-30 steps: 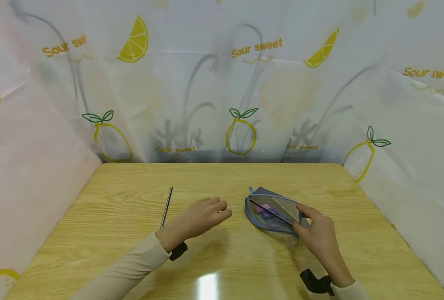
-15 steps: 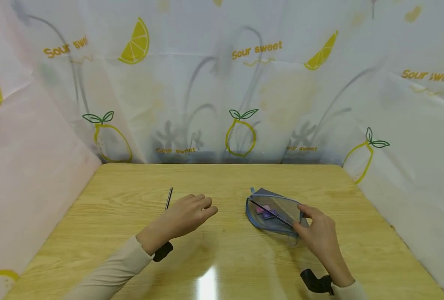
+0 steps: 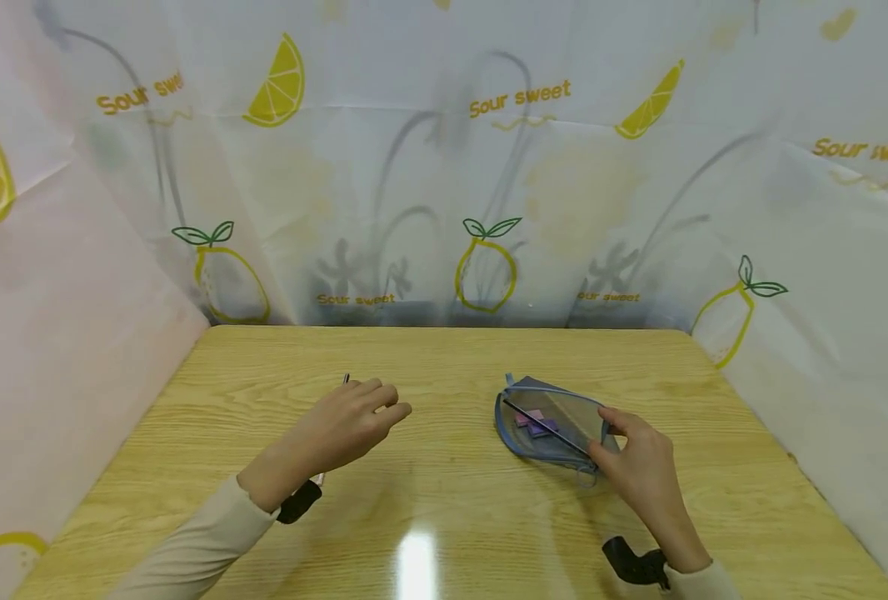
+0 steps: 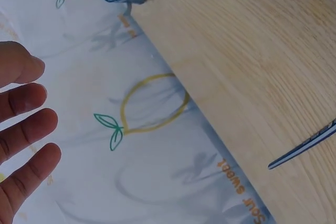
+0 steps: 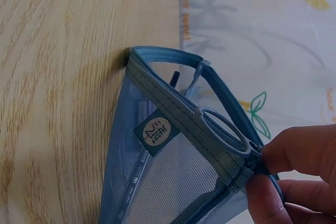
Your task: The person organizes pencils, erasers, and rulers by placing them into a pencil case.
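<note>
My right hand (image 3: 639, 458) pinches one end of a blue mesh zipper pouch (image 5: 178, 177) between thumb and fingers; its zipper gapes, and a ring pull (image 5: 223, 132) hangs near the fingertips. Through the mouth show a pink flat piece (image 3: 528, 417), a purple one (image 3: 543, 429) and a slim dark stick (image 3: 549, 426) like a pen or pencil. My left hand (image 3: 339, 425) holds nothing, fingers loosely bent above the table. Beneath it lies another slim dark, pale-striped stick (image 4: 302, 150), partly hidden by that hand in the head view.
The wood-grain table (image 3: 451, 500) ends at a white lemon-print sheet (image 3: 444, 167) at the back, with the same sheeting down both sides. Each wrist wears a black camera mount (image 3: 634, 562).
My left hand has moved leftward, away from the pouch, and now covers most of the loose stick. My right hand keeps its grip on the pouch in about the same spot.
</note>
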Action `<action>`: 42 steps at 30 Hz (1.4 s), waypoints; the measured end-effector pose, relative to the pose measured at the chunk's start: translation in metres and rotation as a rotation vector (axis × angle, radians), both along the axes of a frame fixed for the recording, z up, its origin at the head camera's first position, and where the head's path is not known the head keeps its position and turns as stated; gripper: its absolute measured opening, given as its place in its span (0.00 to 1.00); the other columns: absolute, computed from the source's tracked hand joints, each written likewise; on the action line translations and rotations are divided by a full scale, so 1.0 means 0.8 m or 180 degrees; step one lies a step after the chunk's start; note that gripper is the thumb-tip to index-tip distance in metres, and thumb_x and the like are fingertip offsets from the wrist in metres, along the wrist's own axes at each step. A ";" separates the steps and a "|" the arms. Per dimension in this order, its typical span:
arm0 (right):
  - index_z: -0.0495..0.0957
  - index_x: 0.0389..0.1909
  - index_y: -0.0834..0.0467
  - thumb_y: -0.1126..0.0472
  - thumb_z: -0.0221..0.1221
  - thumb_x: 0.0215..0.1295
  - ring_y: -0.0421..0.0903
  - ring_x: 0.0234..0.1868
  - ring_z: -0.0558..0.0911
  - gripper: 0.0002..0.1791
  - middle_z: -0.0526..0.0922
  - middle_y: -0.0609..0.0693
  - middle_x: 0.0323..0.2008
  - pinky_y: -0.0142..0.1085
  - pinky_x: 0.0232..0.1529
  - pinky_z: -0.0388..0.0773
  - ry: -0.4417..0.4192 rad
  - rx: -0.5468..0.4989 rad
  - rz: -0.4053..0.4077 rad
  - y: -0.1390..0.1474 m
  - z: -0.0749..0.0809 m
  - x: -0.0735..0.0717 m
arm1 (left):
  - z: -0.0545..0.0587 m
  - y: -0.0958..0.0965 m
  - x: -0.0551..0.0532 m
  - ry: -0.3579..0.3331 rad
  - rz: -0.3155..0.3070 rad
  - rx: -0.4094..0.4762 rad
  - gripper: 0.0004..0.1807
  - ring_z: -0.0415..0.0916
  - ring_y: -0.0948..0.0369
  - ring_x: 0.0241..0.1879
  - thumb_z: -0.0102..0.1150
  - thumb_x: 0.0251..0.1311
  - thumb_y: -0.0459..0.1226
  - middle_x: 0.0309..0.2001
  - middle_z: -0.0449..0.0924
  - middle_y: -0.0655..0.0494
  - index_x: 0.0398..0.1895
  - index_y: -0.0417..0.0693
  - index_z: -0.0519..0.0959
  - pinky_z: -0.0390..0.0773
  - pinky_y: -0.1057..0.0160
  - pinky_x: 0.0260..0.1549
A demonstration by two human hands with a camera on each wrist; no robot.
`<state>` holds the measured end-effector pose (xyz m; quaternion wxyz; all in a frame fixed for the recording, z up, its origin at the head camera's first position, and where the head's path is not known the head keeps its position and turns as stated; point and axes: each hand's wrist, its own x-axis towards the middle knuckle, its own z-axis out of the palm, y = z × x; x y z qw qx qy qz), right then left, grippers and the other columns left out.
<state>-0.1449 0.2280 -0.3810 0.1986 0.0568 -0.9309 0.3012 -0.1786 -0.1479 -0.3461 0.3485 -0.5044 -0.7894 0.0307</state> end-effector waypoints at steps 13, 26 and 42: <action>0.78 0.51 0.72 0.71 0.67 0.50 0.64 0.43 0.81 0.24 0.81 0.68 0.43 0.34 0.12 0.63 -0.0140 0.0009 -0.0012 0.002 0.001 0.001 | 0.008 -0.026 0.004 0.0010 0.0003 0.0237 0.23 0.73 0.57 0.27 0.25 0.71 0.33 0.32 0.74 0.53 0.41 0.41 0.78 0.76 0.61 0.23; 0.78 0.52 0.72 0.71 0.68 0.51 0.63 0.43 0.82 0.24 0.81 0.68 0.45 0.33 0.11 0.59 -0.0140 -0.0025 0.0017 0.003 -0.002 0.001 | 0.011 -0.048 0.005 0.0011 0.0111 0.0305 0.23 0.74 0.56 0.28 0.28 0.71 0.34 0.33 0.74 0.51 0.41 0.40 0.79 0.77 0.58 0.25; 0.79 0.52 0.71 0.70 0.68 0.51 0.63 0.43 0.81 0.24 0.79 0.69 0.48 0.34 0.11 0.60 -0.0184 -0.0028 0.0013 0.001 -0.002 0.002 | 0.001 -0.080 -0.001 -0.0350 0.0348 0.0227 0.23 0.76 0.49 0.40 0.70 0.40 0.29 0.43 0.77 0.48 0.45 0.41 0.78 0.78 0.50 0.31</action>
